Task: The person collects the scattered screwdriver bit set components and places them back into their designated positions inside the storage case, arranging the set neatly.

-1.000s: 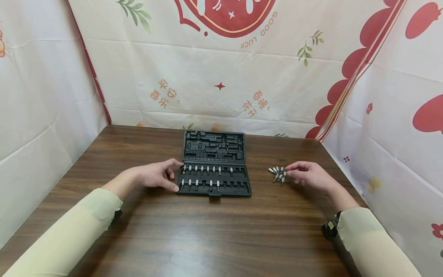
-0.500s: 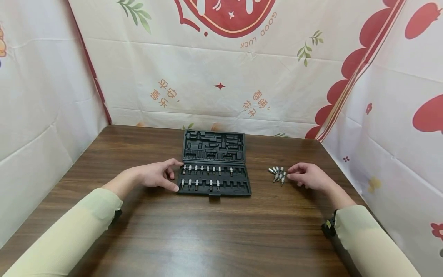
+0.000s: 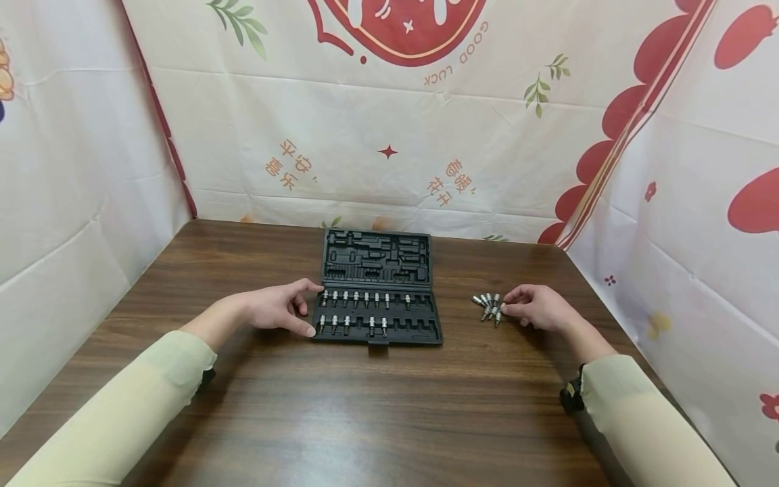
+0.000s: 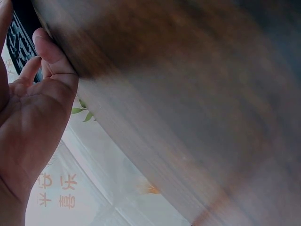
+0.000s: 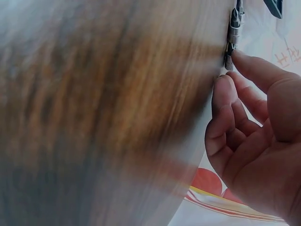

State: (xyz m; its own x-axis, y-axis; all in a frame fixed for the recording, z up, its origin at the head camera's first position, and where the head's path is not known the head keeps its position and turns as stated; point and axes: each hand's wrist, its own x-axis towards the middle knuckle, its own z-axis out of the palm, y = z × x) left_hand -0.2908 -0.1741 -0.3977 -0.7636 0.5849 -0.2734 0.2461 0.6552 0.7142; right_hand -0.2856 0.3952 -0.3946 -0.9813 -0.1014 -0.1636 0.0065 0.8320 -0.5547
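A black socket case [image 3: 398,335] lies unfolded on the table, its lid [image 3: 377,257] laid back behind the tray. Silver bit sockets [image 3: 366,299] stand in two rows in the tray, several slots bare. My left hand [image 3: 274,308] rests at the tray's left edge, thumb on the front corner, index finger near the hinge. To the right of the case is a small pile of loose bit sockets [image 3: 489,304]. My right hand [image 3: 541,308] reaches in from the right, thumb tip against a bit socket [image 5: 233,32] at the pile's near side, other fingers loosely bent beside it.
The brown wooden table [image 3: 365,419] carries the case and the pile. A printed white cloth [image 3: 389,115] hangs behind it, with more cloth at both sides. Dark wrist straps [image 3: 572,396] show by the sleeves.
The right hand drew back slightly from the pile, then came in again until its thumb met a bit socket. The left hand and case stayed in place.
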